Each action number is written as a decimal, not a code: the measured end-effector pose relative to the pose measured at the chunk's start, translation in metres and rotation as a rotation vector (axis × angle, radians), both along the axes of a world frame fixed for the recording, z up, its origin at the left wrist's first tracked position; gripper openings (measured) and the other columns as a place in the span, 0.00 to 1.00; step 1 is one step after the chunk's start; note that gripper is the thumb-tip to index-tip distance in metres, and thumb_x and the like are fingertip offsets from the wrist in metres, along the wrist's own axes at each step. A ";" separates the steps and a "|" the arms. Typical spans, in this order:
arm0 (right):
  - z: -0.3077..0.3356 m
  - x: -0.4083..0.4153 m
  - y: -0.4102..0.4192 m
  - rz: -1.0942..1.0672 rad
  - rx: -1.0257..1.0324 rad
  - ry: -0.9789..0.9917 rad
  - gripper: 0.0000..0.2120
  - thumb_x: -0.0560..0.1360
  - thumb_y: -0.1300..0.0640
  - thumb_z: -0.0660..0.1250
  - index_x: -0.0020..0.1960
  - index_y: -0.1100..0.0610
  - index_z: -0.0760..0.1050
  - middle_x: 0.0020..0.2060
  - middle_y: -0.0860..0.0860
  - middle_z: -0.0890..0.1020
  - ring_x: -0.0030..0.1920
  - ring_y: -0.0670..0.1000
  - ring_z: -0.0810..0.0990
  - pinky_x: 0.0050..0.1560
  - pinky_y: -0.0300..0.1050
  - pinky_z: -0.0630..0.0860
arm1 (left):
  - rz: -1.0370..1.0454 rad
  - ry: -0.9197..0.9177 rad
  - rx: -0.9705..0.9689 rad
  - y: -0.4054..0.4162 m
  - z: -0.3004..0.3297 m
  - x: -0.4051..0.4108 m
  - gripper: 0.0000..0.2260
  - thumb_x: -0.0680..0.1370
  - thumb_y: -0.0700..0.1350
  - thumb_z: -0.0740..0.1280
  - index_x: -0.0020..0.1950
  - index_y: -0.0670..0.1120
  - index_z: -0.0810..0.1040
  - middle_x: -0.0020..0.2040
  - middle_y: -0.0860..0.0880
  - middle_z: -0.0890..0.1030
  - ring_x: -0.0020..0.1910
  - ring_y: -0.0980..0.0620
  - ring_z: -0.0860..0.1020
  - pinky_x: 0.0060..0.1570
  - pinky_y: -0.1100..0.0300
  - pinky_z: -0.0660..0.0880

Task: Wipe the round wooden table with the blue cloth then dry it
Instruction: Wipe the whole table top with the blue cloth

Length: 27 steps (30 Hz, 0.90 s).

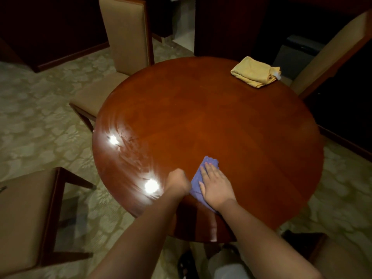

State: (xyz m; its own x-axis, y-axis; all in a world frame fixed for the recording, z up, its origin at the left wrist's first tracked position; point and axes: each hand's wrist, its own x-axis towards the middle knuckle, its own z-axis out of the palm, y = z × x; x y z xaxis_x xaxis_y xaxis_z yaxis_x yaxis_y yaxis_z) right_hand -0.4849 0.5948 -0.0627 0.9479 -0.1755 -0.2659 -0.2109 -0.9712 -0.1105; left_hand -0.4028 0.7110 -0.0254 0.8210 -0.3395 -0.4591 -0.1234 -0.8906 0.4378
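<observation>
The round table (211,121) is polished reddish-brown wood with a glossy, smooth top that mirrors two bright lights and shows pale, streaky smears on its left side. The blue cloth (198,174) looks soft, matt and slightly nubby, like towelling. A folded yellow cloth (254,74) looks soft and matt too. The chairs (124,33) have matt beige fabric padding in dark wooden frames. The floor (40,109) is patterned pale carpet, matt.

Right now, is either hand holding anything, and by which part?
The right hand presses flat on the blue cloth, over its middle. The left hand is fisted beside it, holding nothing visible.
</observation>
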 end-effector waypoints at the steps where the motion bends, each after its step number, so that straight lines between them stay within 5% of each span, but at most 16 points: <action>1: -0.001 -0.006 -0.008 -0.009 -0.005 -0.008 0.27 0.73 0.48 0.52 0.56 0.63 0.81 0.56 0.59 0.82 0.57 0.56 0.82 0.52 0.52 0.80 | -0.007 -0.007 -0.015 -0.008 -0.001 -0.005 0.08 0.73 0.38 0.63 0.45 0.36 0.81 0.49 0.36 0.81 0.52 0.38 0.79 0.49 0.53 0.75; 7: -0.001 -0.026 -0.043 -0.133 -0.013 -0.059 0.28 0.75 0.48 0.51 0.62 0.64 0.78 0.61 0.60 0.78 0.61 0.57 0.79 0.58 0.52 0.77 | -0.110 0.006 -0.039 -0.047 0.000 -0.021 0.08 0.74 0.37 0.62 0.44 0.36 0.81 0.49 0.37 0.82 0.51 0.38 0.79 0.49 0.51 0.76; 9: 0.004 -0.025 -0.040 -0.097 -0.008 -0.069 0.28 0.81 0.48 0.48 0.73 0.64 0.64 0.73 0.60 0.64 0.73 0.56 0.64 0.72 0.50 0.60 | -0.139 0.024 0.001 -0.049 0.005 -0.016 0.08 0.76 0.37 0.61 0.39 0.37 0.77 0.50 0.36 0.81 0.51 0.38 0.79 0.47 0.51 0.75; 11: 0.005 -0.023 -0.032 -0.096 0.015 -0.089 0.27 0.84 0.48 0.47 0.78 0.61 0.49 0.78 0.57 0.50 0.78 0.53 0.48 0.75 0.46 0.44 | -0.174 0.031 0.064 -0.047 0.013 -0.009 0.08 0.76 0.38 0.62 0.42 0.36 0.78 0.52 0.35 0.81 0.52 0.38 0.79 0.47 0.52 0.75; 14: 0.005 -0.017 -0.012 -0.056 0.014 -0.115 0.28 0.84 0.48 0.46 0.79 0.59 0.46 0.78 0.55 0.47 0.78 0.52 0.45 0.75 0.44 0.40 | -0.204 0.044 0.185 -0.034 0.023 0.004 0.10 0.73 0.38 0.67 0.50 0.34 0.80 0.54 0.37 0.81 0.55 0.42 0.80 0.48 0.52 0.77; 16: 0.003 -0.010 0.004 -0.031 0.034 -0.111 0.28 0.84 0.48 0.46 0.79 0.59 0.45 0.78 0.55 0.46 0.78 0.52 0.45 0.75 0.45 0.41 | -0.188 0.119 0.265 -0.020 0.029 0.013 0.07 0.70 0.38 0.70 0.46 0.35 0.82 0.47 0.40 0.84 0.47 0.47 0.83 0.42 0.56 0.78; 18: 0.000 -0.008 0.024 0.001 0.052 -0.111 0.27 0.84 0.48 0.47 0.79 0.60 0.47 0.78 0.55 0.48 0.78 0.52 0.46 0.76 0.46 0.44 | -0.173 0.254 0.340 -0.004 0.029 0.019 0.05 0.71 0.36 0.70 0.35 0.39 0.78 0.30 0.44 0.80 0.28 0.52 0.78 0.28 0.64 0.73; 23: -0.013 -0.023 0.052 0.073 0.153 -0.059 0.28 0.72 0.46 0.51 0.60 0.59 0.81 0.60 0.54 0.80 0.61 0.52 0.79 0.58 0.45 0.76 | -0.275 0.777 0.631 0.023 0.020 0.004 0.31 0.82 0.38 0.53 0.19 0.43 0.72 0.14 0.53 0.67 0.11 0.60 0.62 0.15 0.71 0.62; 27: -0.009 -0.036 0.031 0.189 0.066 -0.111 0.28 0.72 0.45 0.51 0.58 0.56 0.82 0.58 0.52 0.82 0.59 0.49 0.80 0.62 0.44 0.71 | -0.262 0.734 0.699 0.006 0.010 -0.008 0.17 0.83 0.40 0.53 0.34 0.43 0.66 0.13 0.53 0.65 0.11 0.59 0.63 0.22 0.70 0.63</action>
State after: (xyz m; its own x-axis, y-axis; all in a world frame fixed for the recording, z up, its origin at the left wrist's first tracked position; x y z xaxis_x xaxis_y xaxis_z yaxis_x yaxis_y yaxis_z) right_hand -0.5208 0.6255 -0.0721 0.9863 0.0219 -0.1635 -0.0094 -0.9822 -0.1878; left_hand -0.4108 0.7166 -0.0151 0.2006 0.0663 -0.9774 -0.2615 -0.9579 -0.1186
